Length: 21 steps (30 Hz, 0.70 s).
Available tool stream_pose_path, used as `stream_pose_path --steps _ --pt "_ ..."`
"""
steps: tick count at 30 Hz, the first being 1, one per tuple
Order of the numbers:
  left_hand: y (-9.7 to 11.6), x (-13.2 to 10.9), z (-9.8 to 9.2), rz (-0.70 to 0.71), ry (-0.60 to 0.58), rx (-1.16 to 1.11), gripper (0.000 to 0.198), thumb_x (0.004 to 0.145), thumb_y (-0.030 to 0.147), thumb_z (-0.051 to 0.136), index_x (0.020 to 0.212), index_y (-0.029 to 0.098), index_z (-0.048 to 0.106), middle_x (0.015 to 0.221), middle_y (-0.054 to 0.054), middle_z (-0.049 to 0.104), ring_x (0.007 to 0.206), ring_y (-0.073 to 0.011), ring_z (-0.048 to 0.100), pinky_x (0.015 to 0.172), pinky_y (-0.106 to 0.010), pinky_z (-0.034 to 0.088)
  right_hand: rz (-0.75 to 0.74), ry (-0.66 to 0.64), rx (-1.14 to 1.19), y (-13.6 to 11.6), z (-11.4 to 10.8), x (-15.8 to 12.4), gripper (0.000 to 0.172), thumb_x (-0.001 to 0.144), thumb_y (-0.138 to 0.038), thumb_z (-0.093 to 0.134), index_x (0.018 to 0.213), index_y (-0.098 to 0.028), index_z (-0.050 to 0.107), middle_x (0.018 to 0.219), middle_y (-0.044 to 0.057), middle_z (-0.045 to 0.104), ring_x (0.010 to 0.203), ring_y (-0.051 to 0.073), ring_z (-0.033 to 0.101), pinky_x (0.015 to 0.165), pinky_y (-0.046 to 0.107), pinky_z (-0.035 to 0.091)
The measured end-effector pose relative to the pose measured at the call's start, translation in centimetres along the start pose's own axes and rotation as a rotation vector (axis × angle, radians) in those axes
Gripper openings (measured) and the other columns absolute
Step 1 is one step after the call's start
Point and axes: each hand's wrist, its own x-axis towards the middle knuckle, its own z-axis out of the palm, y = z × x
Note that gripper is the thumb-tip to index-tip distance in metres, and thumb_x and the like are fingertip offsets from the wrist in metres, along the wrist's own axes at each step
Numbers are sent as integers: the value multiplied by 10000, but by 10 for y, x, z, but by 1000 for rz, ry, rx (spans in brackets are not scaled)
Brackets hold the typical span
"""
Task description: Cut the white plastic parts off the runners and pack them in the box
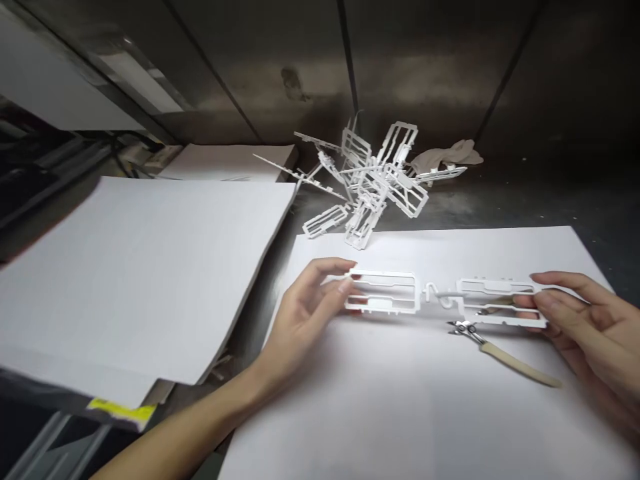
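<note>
Between my two hands is a white plastic part (383, 310), made of two slotted rectangular frames joined by a thin curved runner (439, 294). My left hand (313, 307) pinches the outer end of the left frame between thumb and fingers. At the other end, my right hand (583, 317) pinches the right frame (493, 320) the same way. The part is held above a white paper sheet (370, 400). Just below the right frame lie cutting pliers (515, 363) with beige handles, partly hidden by the part and touched by neither hand.
Behind the sheet lies a tangled pile of similar white plastic frames (370, 183). A pale crumpled cloth or glove (447, 157) is beside it. On the left stands a stack covered with white paper (165, 267). A dark metal wall (415, 67) closes off the back.
</note>
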Motion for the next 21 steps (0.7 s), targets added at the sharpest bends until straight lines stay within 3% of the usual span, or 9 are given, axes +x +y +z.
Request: stream_pose_path --steps 3,5,9,12,16,19,21 --pt "-6 -3 1 153 -2 155 502 900 299 799 1345 312 566 1221 -28 676 1157 -172 678 980 -247 577 174 -8 78 -11 2 -5 358 868 -435 824 1192 -313 732 887 38 821 895 267 812 673 255 680" --pt "-11 -3 1 242 12 205 579 862 239 825 1360 331 544 1314 -26 625 1105 -164 692 952 -256 598 136 27 76 -19 4 -8 361 839 -379 863 1170 -312 735 886 7 807 877 231 808 718 258 684" --pt "-15 -1 -4 379 2 374 170 946 176 688 1079 277 661 1209 -28 654 1120 -181 670 935 -265 584 -122 20 18 -31 8 -13 108 890 -205 811 924 -299 771 958 -8 812 988 200 791 945 311 663" --pt "-16 0 -7 410 -1 460 122 967 159 637 1007 272 655 1192 -28 664 1171 -188 641 994 -278 546 -243 -37 19 -35 10 -15 175 931 -132 742 896 -300 773 976 -8 816 1084 222 770 1050 408 630" --pt "-21 2 -4 505 36 563 302 917 197 724 1178 295 606 1236 -47 655 1191 -241 645 1016 -366 556 -221 -44 17 -37 11 -14 150 907 -149 778 919 -299 781 985 3 816 1020 229 788 987 393 665" --pt "-23 2 -2 628 50 742 615 846 248 815 1392 315 539 1347 -83 609 1211 -294 644 1004 -419 578 -104 -17 9 -38 12 -11 146 845 -202 854 933 -291 779 906 10 805 841 205 801 774 290 706" --pt "-22 1 -3 649 20 854 629 875 255 772 1455 322 538 1367 -91 608 1223 -304 644 1001 -406 582 4 -10 36 -37 13 -9 178 829 -260 876 969 -279 769 848 13 796 747 192 792 681 260 697"
